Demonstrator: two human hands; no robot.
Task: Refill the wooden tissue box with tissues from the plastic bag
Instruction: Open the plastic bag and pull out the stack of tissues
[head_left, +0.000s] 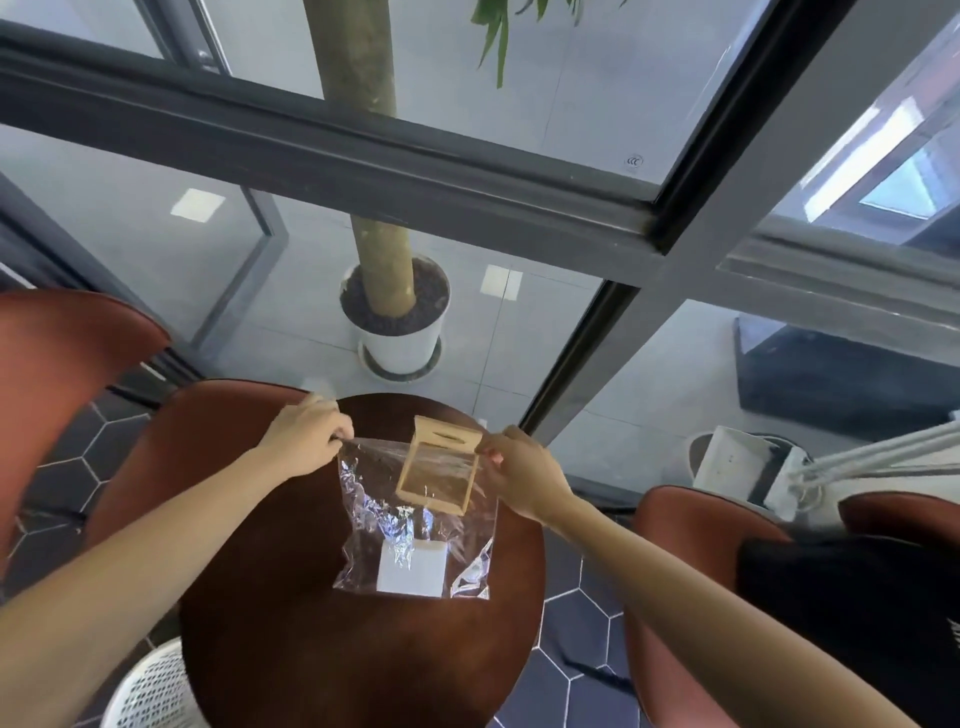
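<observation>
both hands hold the plastic bag (415, 519) by its far edge, the left hand (306, 441) pinching the left corner of the mouth and the right hand (524, 475) pinching the right corner, most likely to pull the opening taut so it can be parted. the tissues (413, 569) lie as a flat white stack at the closed end of the bag, nearer the body than either hand and roughly midway between them. the wooden tissue box (439, 470) stands on the round table (291, 597) just left of the right hand, its lid raised (the bag's upper part overlaps it). the bag's long axis runs from the hands back toward the person, mouth pointing away.
</observation>
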